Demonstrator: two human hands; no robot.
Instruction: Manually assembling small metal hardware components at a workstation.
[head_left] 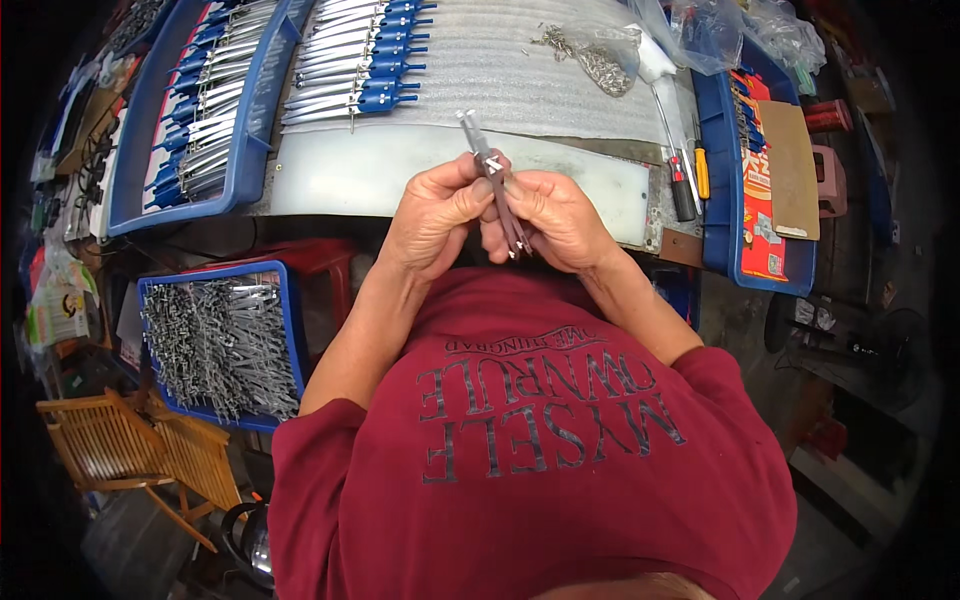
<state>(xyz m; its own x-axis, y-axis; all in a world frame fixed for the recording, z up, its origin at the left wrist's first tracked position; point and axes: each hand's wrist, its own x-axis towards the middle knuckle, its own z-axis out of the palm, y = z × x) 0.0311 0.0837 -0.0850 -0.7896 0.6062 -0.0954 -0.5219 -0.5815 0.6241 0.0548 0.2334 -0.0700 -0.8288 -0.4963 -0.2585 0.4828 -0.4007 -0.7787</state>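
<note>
Silver-grey and slim, one long metal piece is being held between two bare hands, at the near edge of a smooth white board. By the left hand, nearly closed, it is being pinched between thumb and curled fingers; by the right hand, likewise almost closed, it is being pressed with the thumb, though where the hidden fingertips are resting cannot be told. Its narrow lower end is being pointed toward a maroon short-sleeved shirt. Beyond the board, a row of slender blue-and-silver parts is being supported by a pale grey foam sheet, near a heap of small metal pins. To the right, a yellow-handled screwdriver is being flanked by a blue plastic tray. At lower left, thin grey metal parts are being held in a blue-rimmed tray.
</note>
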